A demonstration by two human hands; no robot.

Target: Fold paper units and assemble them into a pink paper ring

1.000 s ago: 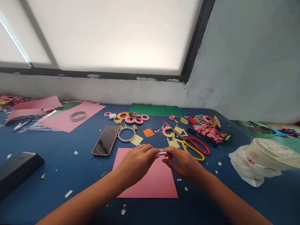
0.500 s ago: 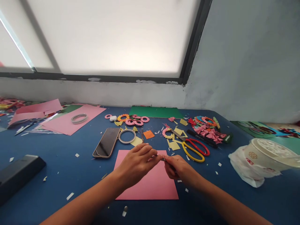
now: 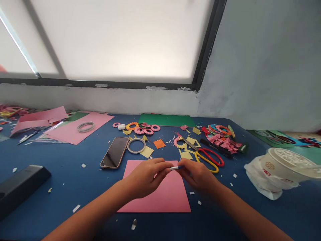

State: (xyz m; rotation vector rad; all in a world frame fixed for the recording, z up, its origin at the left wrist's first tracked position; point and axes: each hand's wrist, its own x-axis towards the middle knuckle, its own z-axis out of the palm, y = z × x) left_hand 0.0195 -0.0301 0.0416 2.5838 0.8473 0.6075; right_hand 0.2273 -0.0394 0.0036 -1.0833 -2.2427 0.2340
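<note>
Above the pink sheet (image 3: 163, 197), a slim white pen-like stick (image 3: 174, 168) with a blue end spans the gap between my hands. Its left end is pinched in the fingers of my left hand (image 3: 147, 177). My right hand (image 3: 198, 172) grips the blue end, and its fingers cover the tip. Both hands are closed and held just over the paper. Right of them, scissors (image 3: 209, 159) with red and yellow handles lie on the blue table. A phone (image 3: 114, 152) and a roll of tape (image 3: 136, 146) lie beyond my left hand.
Cut paper rings (image 3: 147, 130), yellow scraps (image 3: 186, 155) and an orange square (image 3: 159, 144) lie toward the back. A paper pile (image 3: 223, 139) sits behind a black marker (image 3: 215, 148). A lidded bowl (image 3: 283, 170) stands right; a dark box-like object (image 3: 25, 184) is at left.
The white and blue stick now shows between my hands, where a shorter dark grey piece showed before. A thin upright thing above my left hand is no longer visible. My right hand has turned slightly.
</note>
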